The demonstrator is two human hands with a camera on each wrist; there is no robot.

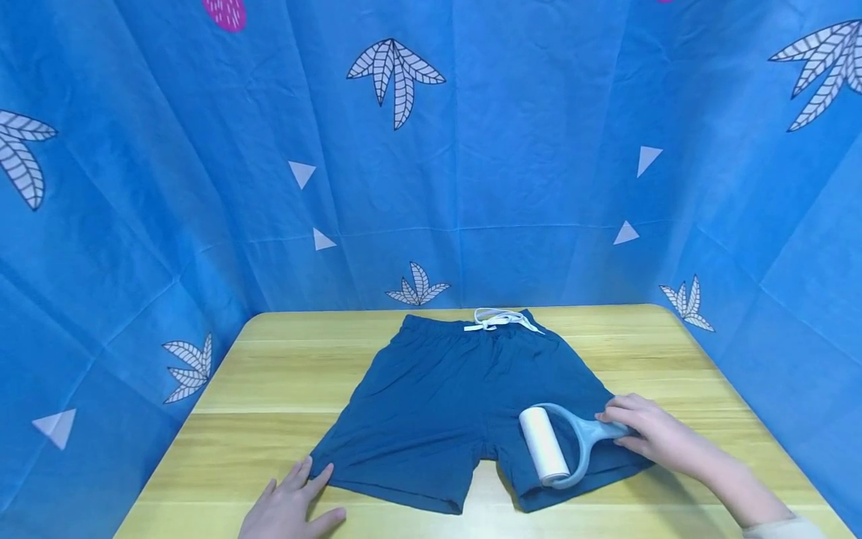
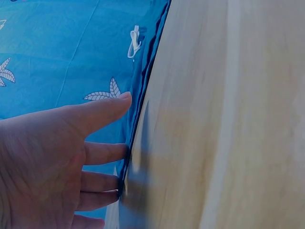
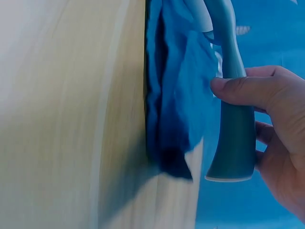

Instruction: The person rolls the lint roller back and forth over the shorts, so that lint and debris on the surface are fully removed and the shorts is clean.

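Note:
Dark blue shorts [image 1: 431, 397] lie spread on the wooden table, waistband toward the back and a white drawstring [image 1: 501, 320] tied in a bow there. My right hand [image 1: 649, 430] grips the blue-grey handle of a lint roller [image 1: 584, 433]. Its white roll lies over the leg on the right side, near the hem. In the right wrist view the thumb and fingers wrap the handle [image 3: 236, 129]. My left hand [image 1: 289, 505] has its fingers spread, the tips touching the bottom corner of the leg on the left side. The left wrist view shows the fingertips at the fabric edge [image 2: 138, 109].
Pale wooden table [image 1: 283, 374] with rounded back corners. A blue curtain [image 1: 471, 165] with white leaf and triangle prints hangs behind the table and along both sides.

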